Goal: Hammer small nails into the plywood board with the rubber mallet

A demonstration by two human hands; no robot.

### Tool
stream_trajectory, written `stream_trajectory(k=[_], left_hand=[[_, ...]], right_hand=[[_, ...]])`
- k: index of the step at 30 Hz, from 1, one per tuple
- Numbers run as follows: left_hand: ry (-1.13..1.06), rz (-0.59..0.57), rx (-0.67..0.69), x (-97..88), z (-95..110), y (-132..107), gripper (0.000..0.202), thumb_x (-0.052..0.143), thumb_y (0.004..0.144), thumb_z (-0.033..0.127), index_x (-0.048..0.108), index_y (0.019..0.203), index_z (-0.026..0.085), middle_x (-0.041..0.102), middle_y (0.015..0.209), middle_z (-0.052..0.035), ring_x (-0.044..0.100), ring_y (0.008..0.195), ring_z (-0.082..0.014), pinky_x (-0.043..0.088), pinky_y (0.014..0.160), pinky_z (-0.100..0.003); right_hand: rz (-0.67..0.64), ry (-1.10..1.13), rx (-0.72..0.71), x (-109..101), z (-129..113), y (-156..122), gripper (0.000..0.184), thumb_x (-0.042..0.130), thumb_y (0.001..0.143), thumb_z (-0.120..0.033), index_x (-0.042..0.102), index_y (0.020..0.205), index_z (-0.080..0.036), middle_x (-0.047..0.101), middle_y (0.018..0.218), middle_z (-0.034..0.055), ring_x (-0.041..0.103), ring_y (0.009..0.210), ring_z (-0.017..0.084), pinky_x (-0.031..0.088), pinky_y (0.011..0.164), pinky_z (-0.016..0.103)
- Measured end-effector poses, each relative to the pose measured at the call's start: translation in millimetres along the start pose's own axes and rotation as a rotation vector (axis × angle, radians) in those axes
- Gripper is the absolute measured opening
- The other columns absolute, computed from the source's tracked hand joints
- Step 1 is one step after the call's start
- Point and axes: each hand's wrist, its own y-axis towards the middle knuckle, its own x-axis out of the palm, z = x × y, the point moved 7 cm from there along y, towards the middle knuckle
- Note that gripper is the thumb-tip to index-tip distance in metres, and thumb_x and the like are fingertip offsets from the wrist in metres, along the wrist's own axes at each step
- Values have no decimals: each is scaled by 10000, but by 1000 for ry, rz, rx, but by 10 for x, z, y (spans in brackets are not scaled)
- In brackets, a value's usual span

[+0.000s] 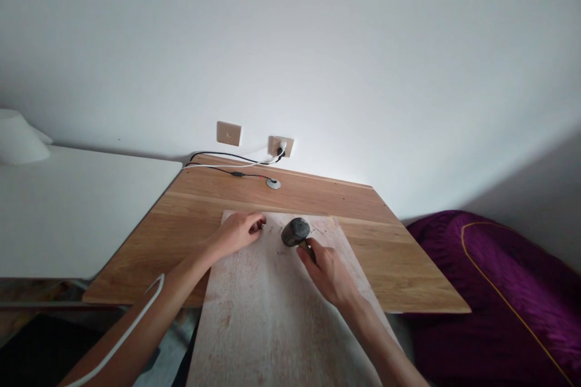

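My right hand (330, 272) is wrapped round the short handle of a mallet (296, 231) with a dark, blunt head. The mallet's head is over the far part of a pale, worn wooden board (254, 308). To its left, my left hand (239, 232) is at the board's far left part, fingers curled in and thumb close to them; what they hold, if anything, I cannot make out. Several thin nails are on the board around the mallet, one nail (281, 253) nearer me and another nail (321, 231) to the right.
Beneath the board is a wooden desk (399, 260) against a white wall. Cables (227, 163) run along its back to a wall socket (280, 146). A white table (82, 211) with a white lamp (20, 139) adjoins on the left; purple cloth (490, 278) is at right.
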Motion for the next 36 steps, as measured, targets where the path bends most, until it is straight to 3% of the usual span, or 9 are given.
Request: stream_trajectory(k=[8, 14, 26, 36], left_hand=[[-65, 16, -17, -5, -14, -8, 499, 639, 817, 53, 590, 1283, 223, 729, 846, 11, 693, 730, -174, 481, 676, -252], [-67, 31, -10, -6, -11, -9, 559, 652, 798, 43, 559, 1322, 212, 729, 869, -7, 707, 763, -198, 491, 684, -264], [-106, 38, -58, 24, -74, 7, 524, 675, 817, 61, 592, 1311, 214, 741, 849, -7, 707, 748, -195, 476, 668, -256], [-141, 46, -59, 1, -51, 14, 593, 661, 764, 22, 610, 1326, 203, 747, 860, -19, 701, 754, -198, 460, 656, -247]], right_hand=[[-9, -77, -69, 56, -492, 371, 192, 485, 1040, -278, 636, 942, -211, 770, 835, 72, 706, 739, 206, 377, 645, 270], [-43, -164, -59, 207, -447, 459, 190, 489, 1054, -242, 654, 971, -198, 799, 895, 89, 744, 798, 213, 353, 643, 264], [7, -143, -106, 151, -513, 415, 188, 490, 1056, -241, 630, 935, -206, 786, 844, 69, 738, 749, 196, 352, 624, 254], [-39, -161, -94, 238, -494, 402, 184, 486, 1061, -217, 646, 975, -188, 788, 851, 86, 749, 769, 209, 366, 639, 260]])
